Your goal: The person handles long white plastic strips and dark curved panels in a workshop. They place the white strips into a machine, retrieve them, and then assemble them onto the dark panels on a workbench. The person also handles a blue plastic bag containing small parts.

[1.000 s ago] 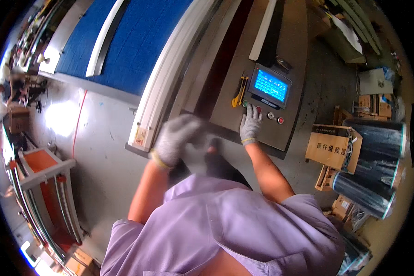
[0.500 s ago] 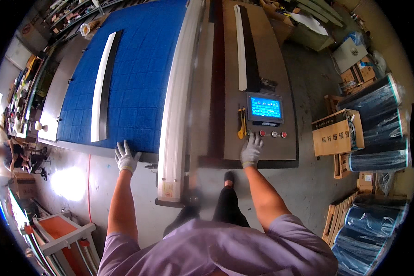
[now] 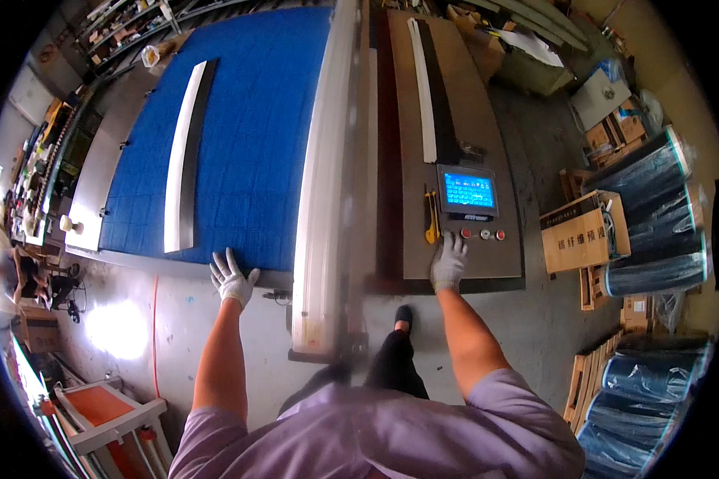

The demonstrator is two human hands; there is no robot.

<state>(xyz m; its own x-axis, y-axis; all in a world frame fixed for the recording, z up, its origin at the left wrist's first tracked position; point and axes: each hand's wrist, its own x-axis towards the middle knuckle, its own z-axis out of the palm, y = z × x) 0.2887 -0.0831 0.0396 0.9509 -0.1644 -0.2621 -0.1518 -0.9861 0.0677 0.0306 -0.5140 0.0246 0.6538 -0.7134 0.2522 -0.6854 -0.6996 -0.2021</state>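
Note:
My left hand [image 3: 233, 281], in a light work glove, lies with fingers spread at the front edge of the blue cutting bed [image 3: 252, 188]. My right hand [image 3: 450, 265], gloved too, has its fingers stretched out at the row of push buttons [image 3: 485, 235] and holds nothing that I can see. Its fingertips cover the left end of that row. Just above is a lit blue touch screen [image 3: 469, 190]. A yellow utility knife [image 3: 431, 222] lies beside these fingers. Between my hands stands the long white gantry beam [image 3: 321, 199].
A white and dark strip [image 3: 185, 160] lies on the blue bed, another [image 3: 425, 96] on the brown panel. At right are a cardboard box [image 3: 581, 234] and plastic-wrapped dark rolls [image 3: 655, 267] on pallets. An orange-topped frame [image 3: 100, 407] stands lower left; a person [image 3: 28, 275] sits far left.
Both hands and the machine sit slightly further right in the picture. The gantry beam shifts most; whether it moved or only the view did, I cannot tell. My right fingertips now cover the leftmost button.

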